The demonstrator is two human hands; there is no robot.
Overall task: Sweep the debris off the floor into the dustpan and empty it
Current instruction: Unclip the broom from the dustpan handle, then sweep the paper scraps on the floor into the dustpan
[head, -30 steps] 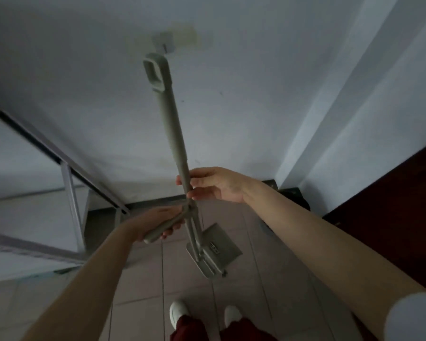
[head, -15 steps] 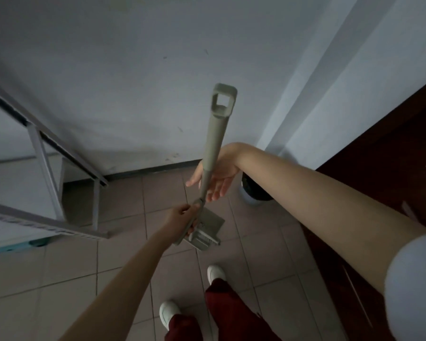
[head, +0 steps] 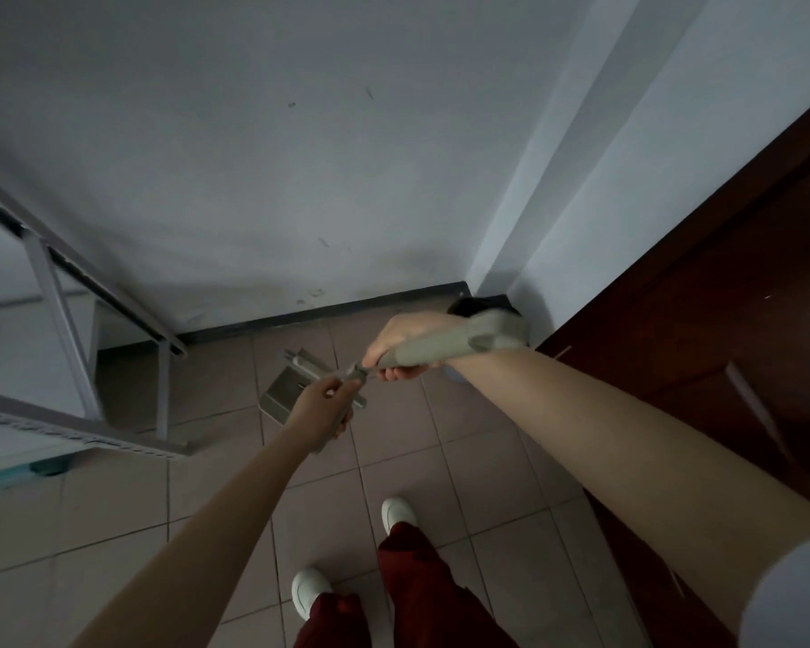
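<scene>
I hold a grey-green broom-and-dustpan set in the air over the tiled floor. My right hand [head: 408, 341] is wrapped around the long grey handle [head: 450, 348], which now lies tilted towards me and to the right, its looped end near my right wrist. My left hand [head: 321, 406] grips a second, shorter grey handle just below. The flat grey dustpan [head: 284, 390] hangs behind my left hand, above the floor. No debris shows on the tiles.
A white metal bed frame [head: 62, 320] stands at the left. A dark wooden door [head: 721, 320] fills the right. A dark bin [head: 478, 304], mostly hidden by my right hand, sits in the corner by the wall. My feet in white shoes [head: 396, 512] stand on the tiles.
The long handle has swung from upright down to the right, towards me. My right hand has closed fully round it. The view has tilted down towards the floor.
</scene>
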